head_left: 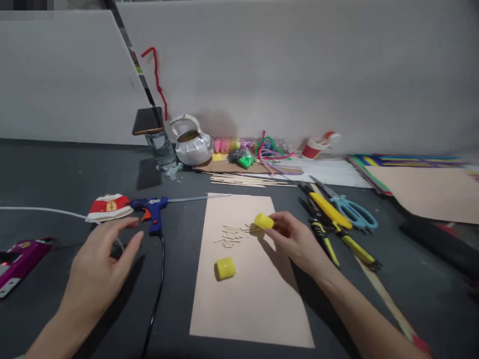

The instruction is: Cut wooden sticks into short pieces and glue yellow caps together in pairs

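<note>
Pinching a yellow piece (264,221) in the right hand (295,239) grip, left hand (99,264) open beside glue gun (153,209).

Cut off by the frame edges: purple device (17,259) at left, coloured paper stack (419,162) at right, both forearms at bottom; partly hidden under right hand (295,239): yellow piece (264,221); too small to count: cut stick bits (232,235).

No legible text, label or number on anything here.
</note>
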Motion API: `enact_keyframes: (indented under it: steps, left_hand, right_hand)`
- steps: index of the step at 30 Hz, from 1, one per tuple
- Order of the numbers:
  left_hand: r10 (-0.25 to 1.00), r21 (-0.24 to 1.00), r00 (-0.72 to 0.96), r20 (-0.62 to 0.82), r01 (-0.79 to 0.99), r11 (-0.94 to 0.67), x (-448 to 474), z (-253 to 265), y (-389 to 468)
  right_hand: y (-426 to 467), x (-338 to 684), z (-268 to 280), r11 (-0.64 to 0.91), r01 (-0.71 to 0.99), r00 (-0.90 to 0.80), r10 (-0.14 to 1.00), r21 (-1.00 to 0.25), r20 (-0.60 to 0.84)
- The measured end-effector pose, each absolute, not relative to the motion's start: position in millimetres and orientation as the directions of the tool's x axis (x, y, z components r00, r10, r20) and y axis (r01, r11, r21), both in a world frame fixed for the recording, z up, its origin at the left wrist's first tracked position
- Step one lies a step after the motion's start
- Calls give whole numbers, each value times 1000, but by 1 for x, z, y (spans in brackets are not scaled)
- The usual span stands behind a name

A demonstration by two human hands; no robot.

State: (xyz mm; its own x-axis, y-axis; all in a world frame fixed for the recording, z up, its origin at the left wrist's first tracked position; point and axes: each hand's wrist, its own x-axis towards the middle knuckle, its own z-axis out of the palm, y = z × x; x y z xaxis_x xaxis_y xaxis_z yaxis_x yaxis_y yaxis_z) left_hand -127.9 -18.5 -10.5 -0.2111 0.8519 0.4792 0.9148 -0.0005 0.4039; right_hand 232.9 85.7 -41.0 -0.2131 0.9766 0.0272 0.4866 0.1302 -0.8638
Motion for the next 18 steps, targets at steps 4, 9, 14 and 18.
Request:
enact_keyframes:
  steps: [4, 9, 14, 18]
  left_hand:
    - [803, 274, 7, 596, 938, -212, -115, -19, -35]
    - [775, 239, 93, 625, 923, -303, -112, -25, -55]
    - [815, 302, 63, 576, 910, -283, -111, -31, -65]
    - [819, 329, 55, 571, 899, -290, -104, -31, -64]
  right_hand:
    - [86, 233, -39, 131, 599, -169, 985, -790, 35]
    - [60, 237, -10, 158, 659, -313, 947, -735, -76]
    - [23, 234, 9, 205, 688, -489, 840, -696, -236]
    - [11, 221, 4, 217, 710, -513, 811, -670, -281]
